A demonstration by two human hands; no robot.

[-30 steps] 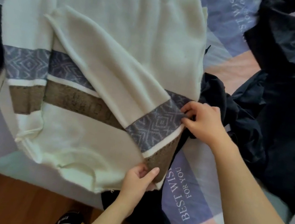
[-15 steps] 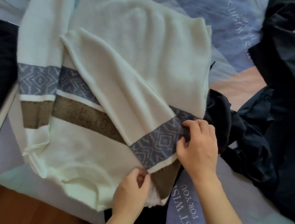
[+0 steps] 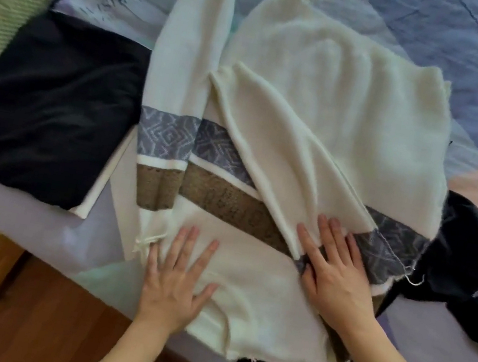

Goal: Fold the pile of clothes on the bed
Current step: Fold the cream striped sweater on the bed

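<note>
Head view, steeply down, close.

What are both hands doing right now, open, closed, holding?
Left hand: open, fingers straight, pressing flat on the cream sweater.
Right hand: open, fingers straight, pressing on the folded-over sleeve.

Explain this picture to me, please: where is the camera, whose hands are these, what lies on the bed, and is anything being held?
No machine here: a person wears one camera on the head, looking down at their own hands. A cream sweater with grey and brown bands lies on the bed, one sleeve folded across it. The left hand and right hand both press flat on it, fingers straight, gripping nothing. A folded black garment lies to the left, and unfolded dark clothes to the right.
</note>
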